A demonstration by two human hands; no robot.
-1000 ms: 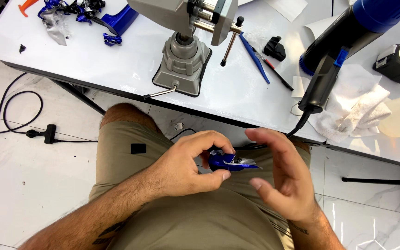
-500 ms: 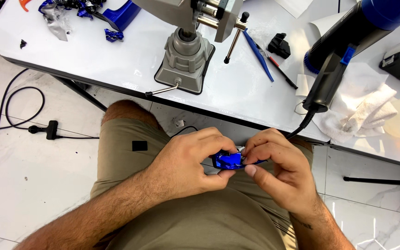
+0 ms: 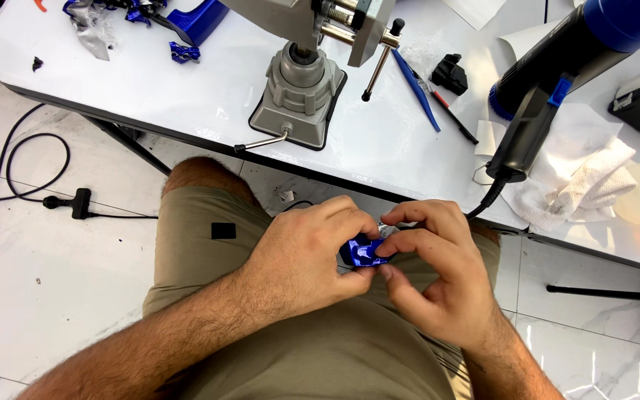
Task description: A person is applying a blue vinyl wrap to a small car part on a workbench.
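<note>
the person sits at the edge of a white table [image 3: 150, 89] and holds a small glossy blue piece [image 3: 364, 252] low over the lap, just above the khaki shorts [image 3: 320, 355], seemingly so both hands can brace close to the body and bring the piece under the eyes. the left hand [image 3: 309, 255] curls over the piece from the left, fingers bunched together and thumb tucked beneath, clamped on its near end. the right hand [image 3: 438, 274] meets it from the other side, index finger and thumb pinching the far edge, the remaining fingers bent and resting close together. both forearms angle inward from the bottom of the view, wrists nearly touching the thighs. on the table ahead stands a grey bench vise [image 3: 305, 74] on a suction base, its handle hanging toward the person, likely kept within reach. a blue and black heat gun [image 3: 557, 81] lies to the right with its cord trailing off the edge beside a white cloth [image 3: 587, 178]. scraps of blue and silver film [image 3: 142, 18] sit at the far left corner, well apart from the hands.
</note>
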